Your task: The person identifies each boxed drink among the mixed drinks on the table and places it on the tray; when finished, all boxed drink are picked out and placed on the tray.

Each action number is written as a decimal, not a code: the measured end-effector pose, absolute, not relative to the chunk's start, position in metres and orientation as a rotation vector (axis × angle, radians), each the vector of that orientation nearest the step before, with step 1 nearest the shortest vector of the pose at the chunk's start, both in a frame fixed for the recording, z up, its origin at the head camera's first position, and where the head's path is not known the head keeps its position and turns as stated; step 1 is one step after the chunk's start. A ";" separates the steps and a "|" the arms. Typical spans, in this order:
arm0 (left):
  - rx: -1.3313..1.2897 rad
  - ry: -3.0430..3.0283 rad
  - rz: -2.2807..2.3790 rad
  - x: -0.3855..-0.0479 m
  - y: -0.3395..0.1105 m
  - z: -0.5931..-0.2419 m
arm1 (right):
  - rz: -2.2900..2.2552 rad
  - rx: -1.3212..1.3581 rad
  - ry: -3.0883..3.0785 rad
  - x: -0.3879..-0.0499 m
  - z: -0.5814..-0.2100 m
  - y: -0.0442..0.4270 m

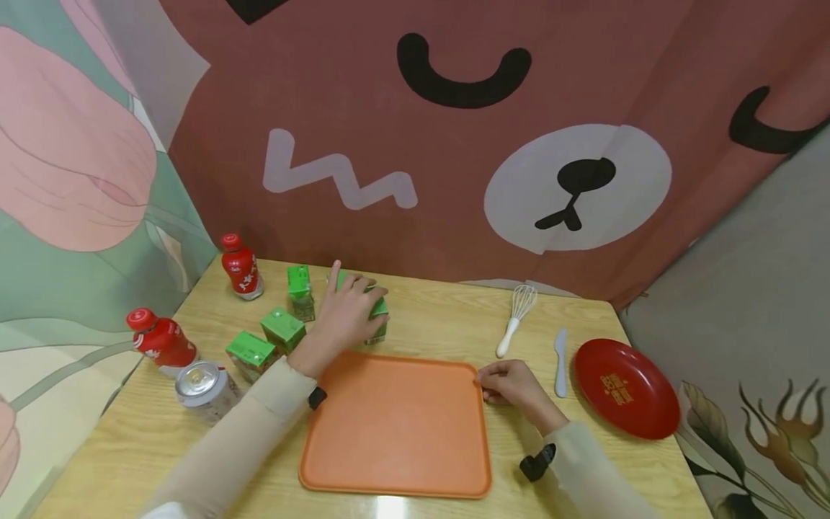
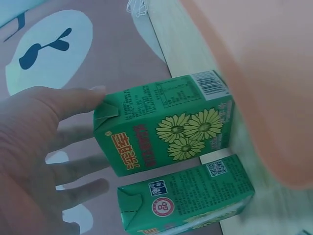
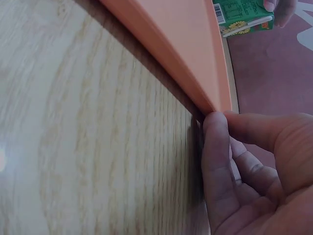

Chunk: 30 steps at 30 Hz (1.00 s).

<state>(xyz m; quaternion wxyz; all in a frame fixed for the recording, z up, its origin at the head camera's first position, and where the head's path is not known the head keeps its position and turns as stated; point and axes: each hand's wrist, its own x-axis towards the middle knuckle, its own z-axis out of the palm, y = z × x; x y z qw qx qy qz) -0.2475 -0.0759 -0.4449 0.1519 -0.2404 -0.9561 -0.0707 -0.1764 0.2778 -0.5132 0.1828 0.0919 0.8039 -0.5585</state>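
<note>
My left hand (image 1: 346,310) (image 2: 44,156) is over two green drink boxes behind the orange tray (image 1: 398,425). The thumb touches a top corner of the nearer box (image 1: 379,330) (image 2: 166,127), and the fingers are spread loosely beside its top end. Alongside it stands a second green box (image 2: 188,196), which my hand partly hides in the head view. My right hand (image 1: 515,386) (image 3: 254,171) pinches the back right corner of the orange tray (image 3: 181,44) between thumb and index finger, the other fingers curled underneath.
Left of the tray stand more green boxes (image 1: 300,292) (image 1: 283,329) (image 1: 251,355), a can (image 1: 206,393) and two red bottles (image 1: 241,268) (image 1: 162,342). On the right lie a whisk (image 1: 516,317), a knife (image 1: 560,364) and a red plate (image 1: 627,389). A patterned cloth hangs behind the wooden table (image 1: 434,317).
</note>
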 end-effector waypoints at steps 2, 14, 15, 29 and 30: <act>-0.684 -2.765 -0.192 -0.249 -0.076 -0.443 | -1.577 0.260 2.277 -0.177 -0.514 0.277; -0.690 -2.810 -0.166 -0.254 -0.078 -0.445 | -1.582 0.220 2.271 -0.174 -0.518 0.278; -0.705 -2.796 -0.171 -0.254 -0.078 -0.446 | -1.585 0.220 2.268 -0.173 -0.518 0.278; -1.070 -2.586 -0.706 -0.240 -0.054 -0.442 | -1.596 0.206 2.275 -0.171 -0.521 0.277; -1.094 -2.585 -0.720 -0.238 -0.051 -0.440 | -1.599 0.202 2.273 -0.171 -0.521 0.277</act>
